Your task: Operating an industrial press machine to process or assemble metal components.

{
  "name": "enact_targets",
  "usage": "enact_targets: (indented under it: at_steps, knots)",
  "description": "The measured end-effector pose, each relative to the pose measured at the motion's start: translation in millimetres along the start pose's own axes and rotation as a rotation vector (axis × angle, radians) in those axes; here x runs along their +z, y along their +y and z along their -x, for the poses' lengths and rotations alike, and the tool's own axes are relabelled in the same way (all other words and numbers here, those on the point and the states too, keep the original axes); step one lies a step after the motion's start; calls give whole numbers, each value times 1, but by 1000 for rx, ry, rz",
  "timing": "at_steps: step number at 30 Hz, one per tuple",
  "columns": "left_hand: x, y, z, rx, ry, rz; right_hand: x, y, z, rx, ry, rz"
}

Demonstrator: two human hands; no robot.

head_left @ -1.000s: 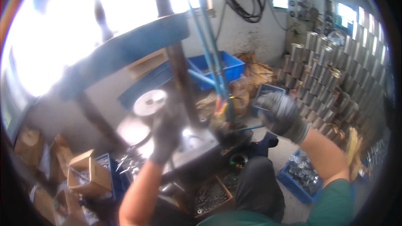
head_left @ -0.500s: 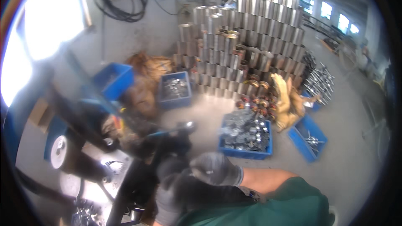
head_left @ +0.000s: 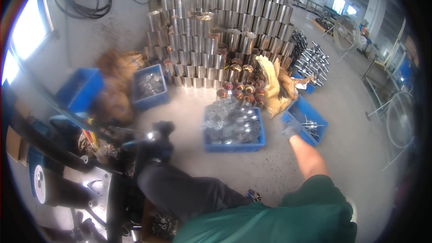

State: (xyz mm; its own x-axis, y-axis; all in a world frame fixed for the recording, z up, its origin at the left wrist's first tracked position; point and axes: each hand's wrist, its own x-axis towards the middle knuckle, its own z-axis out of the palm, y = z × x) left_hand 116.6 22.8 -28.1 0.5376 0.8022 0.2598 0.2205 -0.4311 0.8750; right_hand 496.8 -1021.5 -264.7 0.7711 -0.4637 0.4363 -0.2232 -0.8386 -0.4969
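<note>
The right hand [head_left: 290, 129] is at a blue bin [head_left: 308, 108], its grip indiscernible; the left is unseen. Metal shafts [head_left: 310, 126] lie inside, none visibly lifted yet.

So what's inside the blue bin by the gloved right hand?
Several silvery, rod-like metal parts lie in the blue bin. The gloved right hand covers part of its near left edge, hiding anything beneath.
</note>
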Motion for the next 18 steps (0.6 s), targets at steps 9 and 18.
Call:
enact_targets:
  at_steps: [9,18]
  knots:
    - [-149,-126,-30,-57,32,669,12,-176,78,548,3,-311]
    - [-142,-89,11,-285,368,816,81,-417,247,-537,-807,-316]
